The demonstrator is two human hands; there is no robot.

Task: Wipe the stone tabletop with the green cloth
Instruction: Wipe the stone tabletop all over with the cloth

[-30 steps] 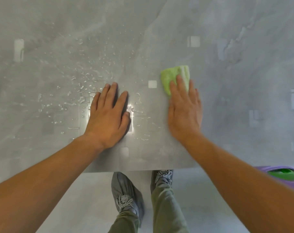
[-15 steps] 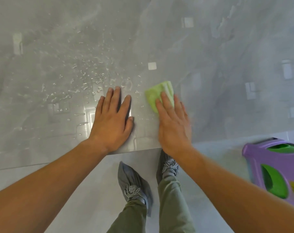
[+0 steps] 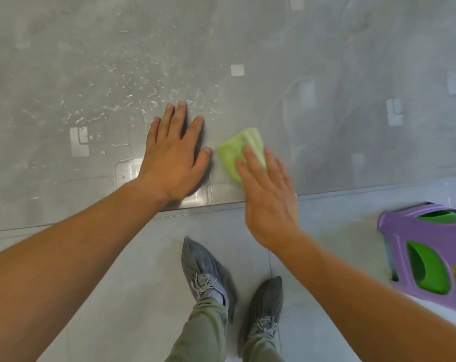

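Observation:
The grey stone tabletop (image 3: 326, 61) fills the upper part of the head view, with water droplets (image 3: 132, 100) scattered left of centre. My left hand (image 3: 173, 155) lies flat on the stone near the front edge, fingers spread, holding nothing. Just to its right, my right hand (image 3: 267, 194) presses its fingers flat on a folded green cloth (image 3: 234, 150); the palm hangs over the table's front edge. The cloth's near part is hidden under the fingers.
The table's front edge (image 3: 365, 190) runs across the middle of the view. Below it is a tiled floor with my two feet in grey shoe covers (image 3: 208, 273). A purple and green plastic stool (image 3: 427, 252) stands on the floor at the right.
My right hand has dragged the green cloth toward me and leftward, from the far stone to the front edge beside my left thumb. The left hand has stayed planted.

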